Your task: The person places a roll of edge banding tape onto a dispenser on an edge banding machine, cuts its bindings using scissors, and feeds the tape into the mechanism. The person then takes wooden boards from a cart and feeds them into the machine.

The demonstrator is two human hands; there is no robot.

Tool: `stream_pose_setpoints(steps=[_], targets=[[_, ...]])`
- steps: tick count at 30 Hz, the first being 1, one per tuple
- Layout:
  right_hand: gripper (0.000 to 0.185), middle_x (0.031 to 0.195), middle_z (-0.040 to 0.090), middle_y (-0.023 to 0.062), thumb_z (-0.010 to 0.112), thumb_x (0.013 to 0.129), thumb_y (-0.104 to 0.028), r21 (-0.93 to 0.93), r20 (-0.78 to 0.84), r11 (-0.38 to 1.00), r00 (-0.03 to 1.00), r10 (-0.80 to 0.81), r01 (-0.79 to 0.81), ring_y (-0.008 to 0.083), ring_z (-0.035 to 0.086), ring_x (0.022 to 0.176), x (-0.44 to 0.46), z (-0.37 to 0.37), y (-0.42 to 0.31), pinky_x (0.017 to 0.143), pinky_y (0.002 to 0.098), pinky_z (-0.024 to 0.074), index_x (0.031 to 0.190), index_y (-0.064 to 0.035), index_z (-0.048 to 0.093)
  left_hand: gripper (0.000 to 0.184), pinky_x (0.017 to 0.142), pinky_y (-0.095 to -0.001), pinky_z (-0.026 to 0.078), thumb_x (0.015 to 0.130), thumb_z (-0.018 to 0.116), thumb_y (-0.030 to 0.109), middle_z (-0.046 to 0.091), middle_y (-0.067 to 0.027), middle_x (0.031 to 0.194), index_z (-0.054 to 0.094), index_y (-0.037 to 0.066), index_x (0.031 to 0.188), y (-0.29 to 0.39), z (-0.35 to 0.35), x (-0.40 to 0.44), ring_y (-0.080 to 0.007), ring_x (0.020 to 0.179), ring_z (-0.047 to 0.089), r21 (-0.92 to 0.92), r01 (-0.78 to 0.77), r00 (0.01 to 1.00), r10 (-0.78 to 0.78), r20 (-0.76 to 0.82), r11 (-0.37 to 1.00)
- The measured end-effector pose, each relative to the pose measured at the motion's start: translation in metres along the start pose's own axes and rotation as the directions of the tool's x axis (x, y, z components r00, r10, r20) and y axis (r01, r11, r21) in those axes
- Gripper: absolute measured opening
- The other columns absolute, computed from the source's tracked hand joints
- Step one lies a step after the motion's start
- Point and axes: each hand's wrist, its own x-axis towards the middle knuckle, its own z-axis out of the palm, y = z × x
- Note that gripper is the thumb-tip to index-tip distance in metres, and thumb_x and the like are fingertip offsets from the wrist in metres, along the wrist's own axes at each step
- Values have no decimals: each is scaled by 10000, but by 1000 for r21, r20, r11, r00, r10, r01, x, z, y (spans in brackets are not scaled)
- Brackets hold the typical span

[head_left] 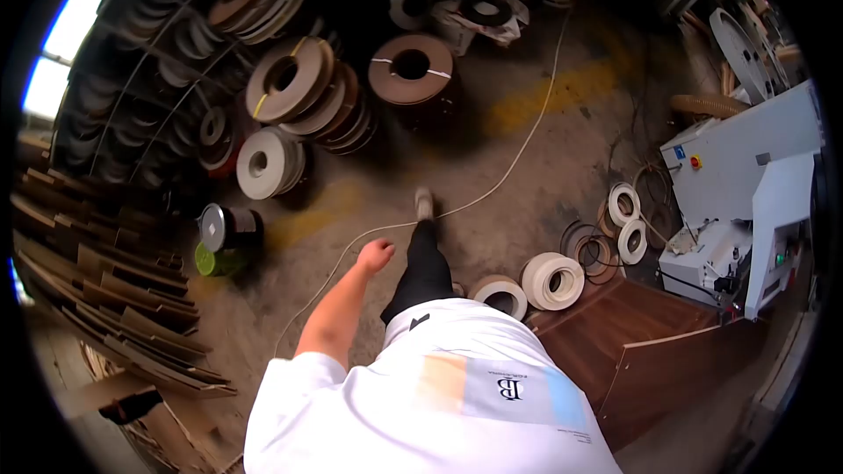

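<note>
My left hand (377, 255) swings out ahead of my body over the concrete floor, its fingers curled into a fist. Nothing shows sticking out of it, and it touches no object. Close by lies a pale cable (502, 180), which runs along the floor past my foot (424, 204). My right hand is out of sight; the white T-shirt (386, 412) fills the lower part of the head view.
Stacked rolls of edge banding (294, 79) stand ahead, with more coils (555, 282) at right. A grey machine (742, 162) and a brown panel (654, 369) flank the right side. At left are a metal bucket (230, 228), a green tub (215, 260) and stacked boards (132, 316).
</note>
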Motion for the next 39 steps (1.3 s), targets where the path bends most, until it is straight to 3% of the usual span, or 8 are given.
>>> stream_pose_setpoints(steps=[4,10,12,16,19,24,33,39], targets=[[501,777,729,227,582,1014,-429,-29,-74,1000,997,1,-3,319,691,579,88,2,-102,553,416,550,1006,51,724,388,953,-489,538,899,630,369,735,-179,1157,748,89,1140,118,-33,176,-366,1117,675,237,-198,974,164,158,951],[487,802,733,231,585,1011,-421,-94,-154,971,966,205,-221,327,699,610,203,10,-217,581,423,556,1021,45,726,511,990,-480,533,888,674,411,687,-192,1259,600,83,1273,234,-62,493,-374,1181,648,268,-146,988,129,79,952],[482,810,735,232,586,1010,-419,-121,-151,935,937,315,-334,329,702,620,222,9,-247,590,425,558,1027,42,727,708,1051,-499,498,845,755,472,618,-213,1345,519,29,1344,288,-84,555,-393,1266,582,321,81,997,-78,-22,943],[474,826,737,234,587,1008,-414,-121,-136,843,850,509,-524,334,707,640,247,25,-296,609,430,562,1037,38,728,1124,1132,-479,412,687,885,544,436,-191,1545,324,44,1524,333,-92,681,-360,1408,455,328,146,973,-75,-219,934],[468,839,739,236,589,1006,-410,-134,-104,766,777,620,-629,338,711,656,251,37,-320,623,433,564,1045,35,729,1374,1170,-501,340,583,934,578,332,-201,1624,167,91,1614,355,-71,726,-350,1472,384,382,250,966,-199,-168,890],[458,859,742,239,591,1003,-403,-147,-47,686,697,715,-713,344,718,681,255,55,-343,647,439,569,1059,29,731,1241,1090,-514,410,623,897,432,532,-192,1341,206,108,1600,362,-56,735,-380,1278,521,406,286,932,-154,-329,868],[442,897,748,244,595,999,-392,-9,0,729,729,685,-685,355,730,727,274,76,-348,689,449,577,1083,19,734,1149,1144,-435,415,631,899,372,510,-226,1478,312,40,1562,444,-153,681,-357,1371,499,165,68,979,-34,-200,984],[432,921,752,248,598,996,-384,126,-13,811,816,577,-572,363,739,758,348,97,-335,717,456,583,1099,12,736,856,963,-375,525,863,807,211,586,-115,1300,306,55,1539,569,-221,677,-229,1105,611,-618,161,978,-38,207,770]])
